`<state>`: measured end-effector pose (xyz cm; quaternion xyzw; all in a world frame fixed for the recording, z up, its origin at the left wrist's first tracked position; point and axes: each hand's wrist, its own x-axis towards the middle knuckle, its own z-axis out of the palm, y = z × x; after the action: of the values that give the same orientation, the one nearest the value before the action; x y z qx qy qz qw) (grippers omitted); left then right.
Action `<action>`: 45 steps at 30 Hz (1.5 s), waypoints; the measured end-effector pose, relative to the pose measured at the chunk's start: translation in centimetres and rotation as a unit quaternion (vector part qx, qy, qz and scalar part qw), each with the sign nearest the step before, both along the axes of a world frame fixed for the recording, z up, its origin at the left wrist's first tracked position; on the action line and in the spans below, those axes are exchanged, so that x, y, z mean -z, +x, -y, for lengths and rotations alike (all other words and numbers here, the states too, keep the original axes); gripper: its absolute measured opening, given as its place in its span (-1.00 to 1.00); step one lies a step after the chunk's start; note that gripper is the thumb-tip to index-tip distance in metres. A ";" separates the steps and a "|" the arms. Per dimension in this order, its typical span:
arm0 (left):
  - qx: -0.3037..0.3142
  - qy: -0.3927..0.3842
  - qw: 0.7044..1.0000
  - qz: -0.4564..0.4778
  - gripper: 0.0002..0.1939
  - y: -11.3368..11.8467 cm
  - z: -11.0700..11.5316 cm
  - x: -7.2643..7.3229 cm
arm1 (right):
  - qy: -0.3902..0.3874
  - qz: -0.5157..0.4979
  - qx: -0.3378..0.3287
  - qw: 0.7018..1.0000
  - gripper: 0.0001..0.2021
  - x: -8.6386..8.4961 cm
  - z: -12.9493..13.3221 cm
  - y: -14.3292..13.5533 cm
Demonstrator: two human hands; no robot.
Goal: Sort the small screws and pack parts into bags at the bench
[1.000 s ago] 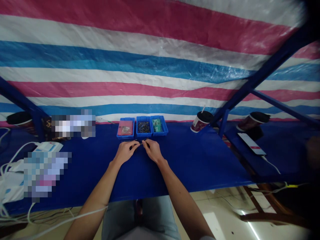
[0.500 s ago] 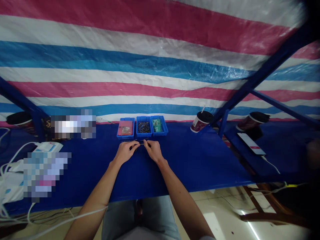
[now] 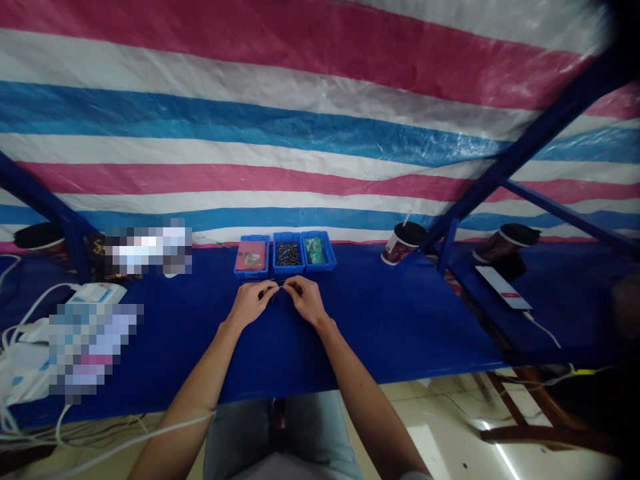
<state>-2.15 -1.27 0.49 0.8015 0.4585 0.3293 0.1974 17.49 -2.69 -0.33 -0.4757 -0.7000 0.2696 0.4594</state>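
My left hand (image 3: 255,300) and my right hand (image 3: 304,300) meet over the blue table, fingertips almost touching. Both are closed in a pinch on a thin, pin-like metal piece (image 3: 281,287) that spans the small gap between them. Most of it is hidden by the fingers, and its exact kind is too small to tell. Just beyond the hands, a blue bin (image 3: 288,271) holds many slim dark and brass-coloured metal pieces (image 3: 287,253). To its left is a blue bin with a pink item (image 3: 250,248) inside; to its right, one with green pieces (image 3: 315,250).
A lidded cup with a straw (image 3: 403,243) stands right of the bins. White power strips and cables (image 3: 30,367) crowd the table's left side. On the neighbouring right table lie a phone (image 3: 503,287) and another cup (image 3: 505,241). A striped sheet (image 3: 320,153) hangs behind.
My right fingertips have shifted slightly left, closer to the left ones, and less of the thin piece shows between them. My left hand is nearly still.
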 end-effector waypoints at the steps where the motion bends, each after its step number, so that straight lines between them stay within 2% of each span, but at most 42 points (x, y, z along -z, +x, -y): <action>1: -0.001 -0.002 1.000 -0.002 -0.71 0.0 0.0 -0.1 | 0.002 0.001 0.000 1.000 -0.84 0.1 0.0 0.0; 18: 0.005 -0.004 1.000 0.007 -0.70 0.1 0.1 -0.1 | 0.018 0.072 0.043 0.996 -0.68 0.1 -0.1 0.0; 22: -0.002 0.000 1.000 0.011 -0.70 0.0 0.0 0.0 | 0.027 0.057 0.069 0.996 -0.64 0.0 0.0 0.2; 27: -0.042 0.020 0.999 0.013 -0.70 -0.1 -0.1 0.2 | 0.047 -0.026 0.141 0.989 -0.64 -0.5 0.2 0.5; 30: -0.096 0.035 0.995 0.015 -0.70 -0.2 -0.3 0.4 | 0.065 -0.069 0.200 0.975 -0.63 -1.6 -1.0 0.5; 32: -0.133 0.039 0.990 0.019 -0.69 -0.3 -0.4 0.4 | 0.047 -0.061 0.215 0.974 -0.61 -2.5 -2.5 0.5; 35: -0.151 0.035 0.988 0.022 -0.66 -0.4 -0.5 0.4 | 0.003 -0.014 0.201 0.979 -0.57 -3.3 -4.1 0.4; 37: -0.152 0.030 0.988 0.024 -0.64 -0.5 -0.5 0.3 | 0.007 0.007 0.180 0.984 -0.58 -3.0 -3.9 0.5; 41: -0.161 0.023 0.987 0.018 -0.63 -0.4 -0.5 0.3 | 0.037 0.073 0.126 0.989 -0.69 -1.0 -1.6 0.7; 45: -0.148 0.001 0.989 -0.007 -0.63 -0.4 -0.6 0.5 | 0.020 0.162 0.120 0.979 -0.78 0.6 -0.8 1.4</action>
<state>-2.54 -0.64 -0.01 0.7270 0.5733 0.3500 0.1428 18.89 -1.93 -0.91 -0.5841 -0.7085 0.1179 0.3780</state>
